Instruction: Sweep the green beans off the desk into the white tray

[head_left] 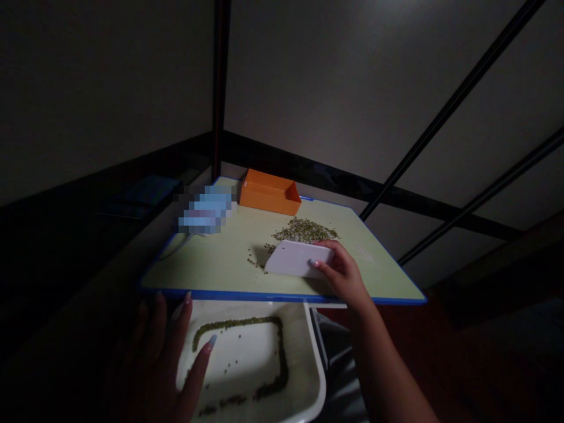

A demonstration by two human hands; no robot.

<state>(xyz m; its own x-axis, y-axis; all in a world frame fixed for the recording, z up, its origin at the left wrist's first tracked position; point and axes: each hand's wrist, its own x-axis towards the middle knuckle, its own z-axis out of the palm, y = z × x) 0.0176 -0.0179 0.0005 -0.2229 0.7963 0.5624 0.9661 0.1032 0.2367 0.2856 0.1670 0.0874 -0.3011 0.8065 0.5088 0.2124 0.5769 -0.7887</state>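
Observation:
My right hand (341, 270) pinches a flat white scraper (293, 258) between thumb and fingers, held over the light green board. Just beyond the scraper lies a spread of small green beans or seeds (306, 228), with a few loose ones by its left end. My left hand (170, 346), fingers spread, is at the left side of a white plastic tub (318, 358) below the board's front edge. More of the green seeds line the tub's floor along its edges. Part of my left hand is lost in shadow.
The light green board (211, 258) has a blue rim. An orange open box (268, 197) stands at its back, and a blurred-out light blue item (206, 211) sits at the left. A wall with dark strips rises behind. Grey cloth (339, 358) shows right of the tub.

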